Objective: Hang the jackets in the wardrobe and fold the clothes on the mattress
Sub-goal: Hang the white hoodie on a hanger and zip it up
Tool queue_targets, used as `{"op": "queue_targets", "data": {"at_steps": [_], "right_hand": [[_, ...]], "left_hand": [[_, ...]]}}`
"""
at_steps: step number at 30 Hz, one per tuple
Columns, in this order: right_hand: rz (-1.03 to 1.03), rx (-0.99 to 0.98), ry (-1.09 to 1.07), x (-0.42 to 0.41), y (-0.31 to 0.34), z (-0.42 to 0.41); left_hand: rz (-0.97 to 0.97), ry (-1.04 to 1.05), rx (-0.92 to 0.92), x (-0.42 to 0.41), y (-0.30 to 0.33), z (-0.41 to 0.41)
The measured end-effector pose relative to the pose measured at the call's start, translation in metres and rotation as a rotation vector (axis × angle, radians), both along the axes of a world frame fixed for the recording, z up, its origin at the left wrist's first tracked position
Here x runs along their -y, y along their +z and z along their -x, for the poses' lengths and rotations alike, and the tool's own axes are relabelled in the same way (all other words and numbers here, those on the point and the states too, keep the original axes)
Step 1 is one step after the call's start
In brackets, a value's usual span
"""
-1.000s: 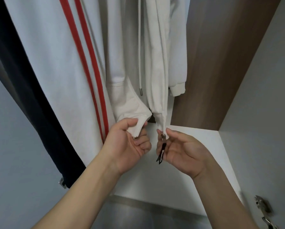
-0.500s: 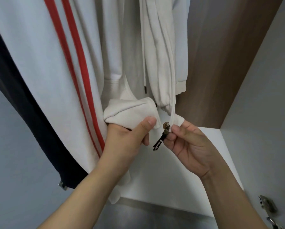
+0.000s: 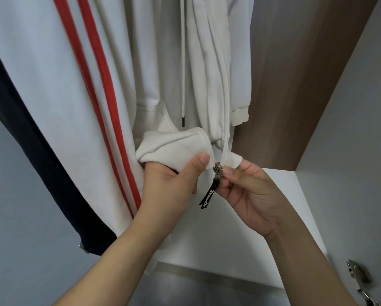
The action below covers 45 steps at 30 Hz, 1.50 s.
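Note:
A cream zip-up hooded jacket (image 3: 209,69) hangs inside the wardrobe, its front open. My left hand (image 3: 174,184) grips the left bottom hem, which is bunched over my fingers with the thumb on top. My right hand (image 3: 249,193) pinches the right hem corner and the metal zipper slider (image 3: 218,171), whose black pull tag (image 3: 208,195) dangles below. The two hem ends nearly meet at the slider. A drawstring (image 3: 182,62) hangs down the middle of the jacket.
To the left hangs a white garment with two red stripes (image 3: 59,89), and beyond it a black one (image 3: 30,155). The wardrobe's brown back panel (image 3: 295,80), white floor shelf (image 3: 251,246) and white right wall (image 3: 357,133) surround the jackets. A metal door hinge (image 3: 359,277) sits bottom right.
Both hands rose with the jacket's hem. My left hand turned and gathered the left hem, bringing it closer to the zipper slider that my right hand holds.

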State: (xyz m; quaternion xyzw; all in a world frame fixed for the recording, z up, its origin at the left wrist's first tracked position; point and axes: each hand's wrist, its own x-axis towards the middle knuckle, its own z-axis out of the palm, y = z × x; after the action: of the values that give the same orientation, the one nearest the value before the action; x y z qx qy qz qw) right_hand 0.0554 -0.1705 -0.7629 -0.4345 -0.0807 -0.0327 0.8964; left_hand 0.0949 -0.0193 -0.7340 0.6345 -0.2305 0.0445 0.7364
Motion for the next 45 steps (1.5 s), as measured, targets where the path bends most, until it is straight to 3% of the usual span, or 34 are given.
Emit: {"op": "queue_targets", "data": {"at_steps": [10, 23, 27, 31, 33, 35, 37, 41, 45], "right_hand": [[0.061, -0.062, -0.065, -0.001, 0.0, 0.0], [-0.018, -0.068, -0.183, -0.008, -0.003, -0.003], [0.028, -0.147, -0.216, -0.007, -0.008, -0.002], [0.098, -0.158, -0.271, -0.002, -0.002, -0.002], [0.119, -0.157, -0.304, 0.002, 0.0, -0.003], [0.156, -0.173, -0.335, 0.004, 0.0, -0.004], [0.193, -0.179, -0.326, 0.002, -0.001, -0.003], [0.248, -0.152, -0.282, 0.004, -0.001, -0.001], [0.334, -0.138, -0.323, 0.014, 0.0, 0.001]], "left_hand": [[-0.023, 0.015, 0.003, 0.002, 0.003, 0.006], [-0.147, -0.026, 0.05, 0.0, -0.014, -0.006], [-0.297, -0.076, -0.056, -0.003, -0.011, -0.01], [-0.875, -0.189, -0.232, -0.014, 0.015, -0.016], [-1.206, -0.196, -0.141, -0.019, 0.027, -0.013], [-1.328, 0.02, 0.191, -0.019, 0.029, -0.005], [-1.323, 0.173, 0.43, -0.013, 0.027, 0.004], [-1.302, 0.124, 0.42, -0.001, 0.008, 0.002], [-1.208, 0.04, 0.532, -0.002, -0.003, -0.002]]}}
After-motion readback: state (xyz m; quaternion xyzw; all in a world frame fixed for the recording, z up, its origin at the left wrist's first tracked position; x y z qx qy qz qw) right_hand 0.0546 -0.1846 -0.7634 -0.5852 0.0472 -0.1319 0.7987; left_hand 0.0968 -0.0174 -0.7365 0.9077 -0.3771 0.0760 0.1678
